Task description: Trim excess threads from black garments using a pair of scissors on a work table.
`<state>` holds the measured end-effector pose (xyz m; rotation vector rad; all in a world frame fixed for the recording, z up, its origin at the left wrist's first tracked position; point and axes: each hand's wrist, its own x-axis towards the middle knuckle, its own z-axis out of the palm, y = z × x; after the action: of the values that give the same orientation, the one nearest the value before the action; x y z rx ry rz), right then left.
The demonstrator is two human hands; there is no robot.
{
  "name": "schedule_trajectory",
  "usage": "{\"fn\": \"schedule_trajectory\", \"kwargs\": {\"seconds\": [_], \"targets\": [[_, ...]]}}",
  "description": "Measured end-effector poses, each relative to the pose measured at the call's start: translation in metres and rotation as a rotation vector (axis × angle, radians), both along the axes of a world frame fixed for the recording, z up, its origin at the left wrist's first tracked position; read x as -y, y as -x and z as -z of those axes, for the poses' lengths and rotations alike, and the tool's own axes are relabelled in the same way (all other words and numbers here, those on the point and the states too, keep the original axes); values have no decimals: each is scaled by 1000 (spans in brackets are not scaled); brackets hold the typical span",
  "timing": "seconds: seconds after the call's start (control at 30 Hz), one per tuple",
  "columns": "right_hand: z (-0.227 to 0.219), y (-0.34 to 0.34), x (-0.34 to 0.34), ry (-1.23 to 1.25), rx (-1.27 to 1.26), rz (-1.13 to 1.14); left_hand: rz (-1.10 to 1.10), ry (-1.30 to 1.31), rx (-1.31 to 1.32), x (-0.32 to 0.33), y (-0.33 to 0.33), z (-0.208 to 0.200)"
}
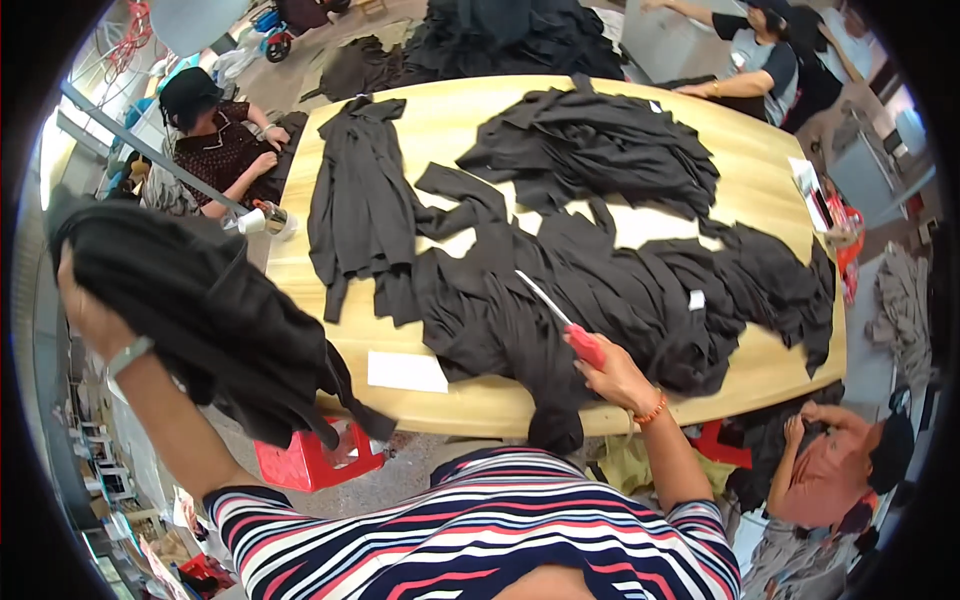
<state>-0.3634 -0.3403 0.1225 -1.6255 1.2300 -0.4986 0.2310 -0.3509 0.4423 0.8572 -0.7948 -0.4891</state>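
At the left, my raised left hand (88, 310) is closed on a dark garment (215, 310). The cloth hangs down past the table's left front corner; motion blurs the hand and the cloth's upper end. My right hand (618, 378) is over the front of the table, wrapped round a red-handled tool (586, 346) with a long thin metal blade. The blade points away to the left, over a heap of dark garments (600, 290) spread across the table. My fingers partly cover the handle, so its exact shape is unclear.
The pale wooden table (470, 408) bears another dark garment (360, 190) at left, a dark pile (600, 150) at the far side and a white sheet (407, 371) near the front. A red stool (300, 462) stands below. Co-workers sit around, one person (210, 140) at left.
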Motion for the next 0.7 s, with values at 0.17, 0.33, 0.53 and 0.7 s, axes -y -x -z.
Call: {"fn": "schedule_trajectory", "kwargs": {"seconds": [0.17, 0.33, 0.53, 0.7], "targets": [[-19, -11, 38, -288, 3, 147, -432, -83, 843, 130, -39, 27], [-16, -24, 68, -331, 42, 303, -828, -272, 1571, 275, -91, 77], [-12, -28, 84, -343, -11, 521, -397, -583, 420, 474, -36, 212], [-7, 2, 108, -68, -420, 641, 238, -684, 575, 476, 49, 346]]}}
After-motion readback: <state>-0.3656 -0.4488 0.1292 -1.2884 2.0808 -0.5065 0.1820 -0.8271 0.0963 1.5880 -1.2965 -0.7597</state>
